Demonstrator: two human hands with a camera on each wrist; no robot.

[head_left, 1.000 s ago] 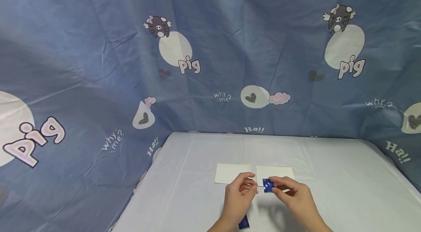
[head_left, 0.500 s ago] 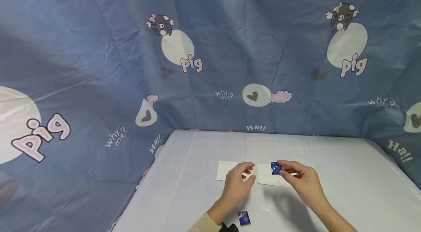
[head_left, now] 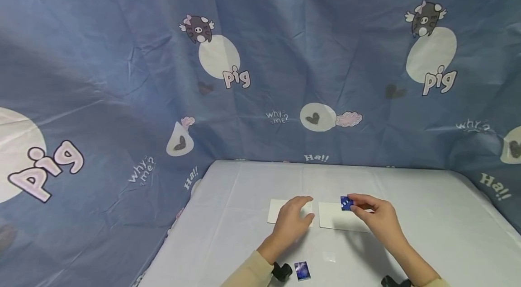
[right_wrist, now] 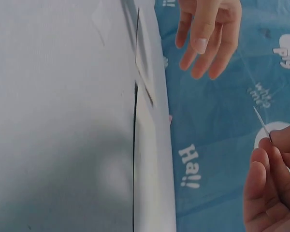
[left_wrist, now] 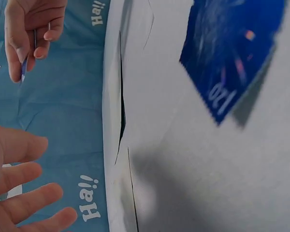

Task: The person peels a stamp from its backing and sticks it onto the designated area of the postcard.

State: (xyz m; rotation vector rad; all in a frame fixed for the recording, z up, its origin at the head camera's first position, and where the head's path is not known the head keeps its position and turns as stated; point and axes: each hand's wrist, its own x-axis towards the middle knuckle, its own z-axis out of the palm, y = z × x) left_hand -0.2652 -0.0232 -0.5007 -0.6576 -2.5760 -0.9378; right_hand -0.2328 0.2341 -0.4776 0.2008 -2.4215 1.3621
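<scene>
My right hand [head_left: 376, 217] pinches a small blue postage stamp [head_left: 346, 203] with white crescent marks, held over the right white envelope-like sheet [head_left: 339, 220]. Edge-on, the stamp [right_wrist: 262, 120] shows as a thin sliver between thumb and fingertips in the right wrist view. A thin grey strip also shows among that hand's fingers in the left wrist view. My left hand [head_left: 291, 219], fingers apart and holding nothing, hovers over the left white sheet [head_left: 277, 208]. On the table near my left wrist lies a second blue stamp [head_left: 302, 270]; its "120" and toothed edge show in the left wrist view.
A white cloth covers the table [head_left: 228, 232]. A small shiny transparent patch [head_left: 329, 257] lies between my forearms. Blue printed fabric [head_left: 260, 74] hangs behind and to the left. Black wrist mounts [head_left: 281, 271] sit on both my arms.
The right hand has carried the stamp forward and right, away from the left hand and over the right sheet. The left hand has moved slightly forward, its fingers spreading. The second stamp is now fully uncovered.
</scene>
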